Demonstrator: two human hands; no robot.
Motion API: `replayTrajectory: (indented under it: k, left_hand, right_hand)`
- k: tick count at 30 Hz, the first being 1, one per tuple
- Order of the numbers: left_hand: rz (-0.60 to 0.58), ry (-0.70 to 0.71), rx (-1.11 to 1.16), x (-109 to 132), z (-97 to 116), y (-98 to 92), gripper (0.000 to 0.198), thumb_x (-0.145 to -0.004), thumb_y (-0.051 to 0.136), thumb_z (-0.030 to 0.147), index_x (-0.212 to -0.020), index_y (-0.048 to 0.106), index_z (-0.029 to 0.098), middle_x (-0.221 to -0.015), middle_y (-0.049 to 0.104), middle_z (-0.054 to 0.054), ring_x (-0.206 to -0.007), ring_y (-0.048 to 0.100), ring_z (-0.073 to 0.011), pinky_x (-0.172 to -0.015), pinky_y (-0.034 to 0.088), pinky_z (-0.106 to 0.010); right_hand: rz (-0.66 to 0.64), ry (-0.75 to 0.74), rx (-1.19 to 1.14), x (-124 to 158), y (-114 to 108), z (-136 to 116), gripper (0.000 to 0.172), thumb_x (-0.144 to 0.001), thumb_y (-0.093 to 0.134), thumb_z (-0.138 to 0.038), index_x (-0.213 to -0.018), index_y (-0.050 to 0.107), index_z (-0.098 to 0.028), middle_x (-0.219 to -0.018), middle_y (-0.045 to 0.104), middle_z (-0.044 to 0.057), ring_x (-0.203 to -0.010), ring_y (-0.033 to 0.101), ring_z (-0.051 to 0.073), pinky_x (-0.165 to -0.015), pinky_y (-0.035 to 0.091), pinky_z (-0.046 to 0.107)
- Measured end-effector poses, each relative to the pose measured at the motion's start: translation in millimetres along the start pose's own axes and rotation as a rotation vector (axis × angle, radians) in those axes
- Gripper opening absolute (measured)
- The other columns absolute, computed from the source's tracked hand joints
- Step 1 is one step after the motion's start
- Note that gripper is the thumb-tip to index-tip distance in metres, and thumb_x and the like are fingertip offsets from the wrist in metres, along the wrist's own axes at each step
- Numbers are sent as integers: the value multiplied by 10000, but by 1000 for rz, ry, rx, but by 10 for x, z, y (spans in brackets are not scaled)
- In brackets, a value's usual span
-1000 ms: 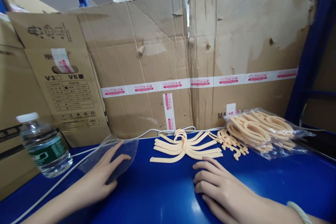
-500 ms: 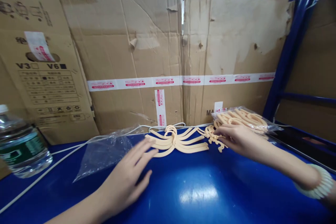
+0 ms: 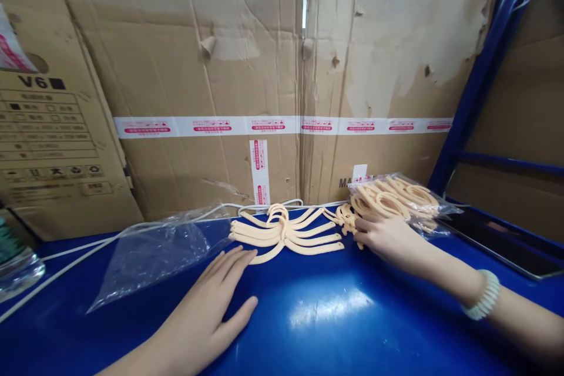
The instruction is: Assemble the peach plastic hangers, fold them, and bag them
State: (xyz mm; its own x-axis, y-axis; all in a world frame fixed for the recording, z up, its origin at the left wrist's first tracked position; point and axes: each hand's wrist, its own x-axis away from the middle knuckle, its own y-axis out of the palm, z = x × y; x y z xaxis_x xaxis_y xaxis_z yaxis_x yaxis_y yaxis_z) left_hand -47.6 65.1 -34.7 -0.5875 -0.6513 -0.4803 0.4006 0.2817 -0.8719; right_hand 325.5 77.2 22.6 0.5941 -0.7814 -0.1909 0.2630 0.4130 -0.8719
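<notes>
Several cream-coloured hanger-shaped pieces (image 3: 284,234) lie stacked in a fan on the blue table, their curved hooks toward the cardboard. My left hand (image 3: 215,294) rests flat beside them, fingers stretched and thumb apart; its fingertips reach the end of the nearest arm. To the right is a small heap of knobbly cream-coloured pieces (image 3: 348,222). Over that heap my right hand (image 3: 388,241) has its fingers bent down and closed around a small piece, mostly hidden by the fingers. Just behind this hand, a clear bag (image 3: 396,197) holds more curved cream parts.
A crumpled clear plastic bag (image 3: 154,252) lies at the left, with a white cable (image 3: 110,239) running behind it. A water bottle (image 3: 15,264) stands at the left edge. At the right lies a dark flat device (image 3: 506,241). Cardboard sheets (image 3: 211,82) wall off the back.
The view has tilted down and shifted a little. My right hand's fingers have curled down into the small pieces. My left hand has drawn slightly back from the hanger-shaped pieces.
</notes>
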Motion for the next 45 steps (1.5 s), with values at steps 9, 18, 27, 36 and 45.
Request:
replayTrajectory:
  k: [9, 18, 27, 36, 45]
  left_hand:
    - [-17, -141, 166, -85, 56, -87, 300, -937, 437, 267, -1174, 615, 219, -1101, 626, -93, -1031, 607, -265, -936, 503, -468]
    - [27, -86, 321, -146, 115, -157, 365, -950, 347, 171, -1210, 601, 210, -917, 530, -67, -793, 576, -179, -740, 521, -301]
    - [81, -238, 436, -122, 91, -169, 288, -961, 379, 240, -1083, 640, 244, -891, 512, -45, -823, 546, -197, -782, 486, -324]
    - [45, -315, 517, -141, 84, -186, 225, -957, 393, 279, -999, 611, 239, -913, 518, -29, -848, 536, -196, -790, 434, -318]
    - [36, -371, 543, -149, 55, -173, 222, -945, 394, 301, -989, 602, 239, -919, 502, -26, -852, 524, -201, -783, 401, -323]
  right_hand:
    - [188, 165, -244, 41, -42, 85, 235, -847, 456, -150, -842, 687, -197, -734, 658, 54, -668, 610, 193, -561, 368, 279]
    - [507, 644, -1114, 5, -305, -117, 411, -779, 604, -582, -835, 661, -179, -530, 585, 10, -455, 523, 155, -438, 371, 263]
    - [322, 674, -1649, -62, -274, -305, 472, -651, 771, -532, -895, 691, -136, -860, 733, 143, -823, 693, 266, -590, 535, 289]
    - [220, 717, -1969, -69, -197, -455, 312, -663, 825, -392, -797, 706, -136, -727, 645, 41, -671, 579, 119, -515, 452, 172]
    - [166, 822, -2154, -85, -85, -471, 477, -535, 924, -223, -922, 650, -179, -736, 665, 5, -642, 623, 96, -569, 526, 145]
